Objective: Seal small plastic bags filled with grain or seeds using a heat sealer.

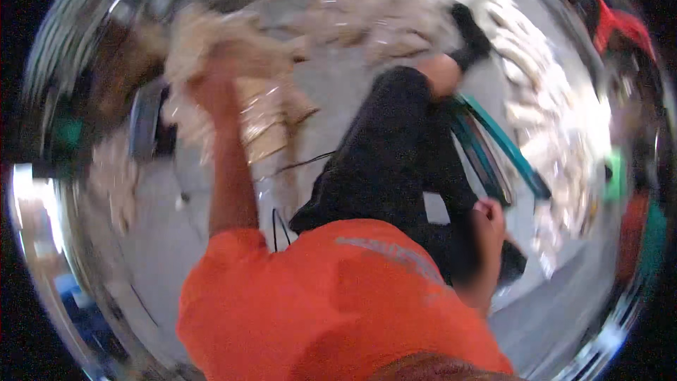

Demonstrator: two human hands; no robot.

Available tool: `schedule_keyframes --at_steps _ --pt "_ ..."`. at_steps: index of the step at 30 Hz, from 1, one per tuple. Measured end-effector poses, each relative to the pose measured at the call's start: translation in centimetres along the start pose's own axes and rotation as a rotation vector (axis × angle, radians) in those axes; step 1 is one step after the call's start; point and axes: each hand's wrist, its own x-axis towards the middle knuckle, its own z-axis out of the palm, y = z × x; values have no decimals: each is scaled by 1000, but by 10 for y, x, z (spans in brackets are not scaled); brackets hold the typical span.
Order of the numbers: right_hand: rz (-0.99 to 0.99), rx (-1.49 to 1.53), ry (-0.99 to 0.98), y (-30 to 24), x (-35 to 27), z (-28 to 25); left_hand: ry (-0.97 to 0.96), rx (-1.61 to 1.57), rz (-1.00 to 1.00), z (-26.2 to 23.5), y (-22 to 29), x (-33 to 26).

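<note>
My left hand (220,63) reaches out at the far left, over a heap of tan pieces in clear, shiny plastic (264,120). It is smeared by motion; whether its fingers grip one of the tan pieces cannot be made out. Close to my right thigh is my right hand (489,220), its fingers curled in. Anything inside them is too blurred to name. Just beyond it lies a long teal tool with two bar-like arms (504,142), spread apart at an angle. A small white rectangle (436,208) shows against my dark trousers (374,148).
More tan plastic-wrapped pieces (374,17) cover the grey floor (159,240) ahead, and another row (550,120) runs along the right. A dark, boxy object (149,120) stands at the left. Thin black cord (307,162) crosses the floor. Something red (624,28) is at the far right.
</note>
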Motion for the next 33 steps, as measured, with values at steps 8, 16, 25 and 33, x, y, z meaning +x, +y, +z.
schedule_keyframes --at_steps 8,16,25,33 --pt "479 -490 157 100 18 -139 139 -669 -63 -146 123 46" --pt "365 -500 737 340 10 -175 -540 -841 455 -141 328 -149" --pt "77 -501 1079 350 62 -155 -512 -565 530 -169 332 -127" --pt "206 -550 972 364 55 -191 -402 -576 695 -186 361 -121"
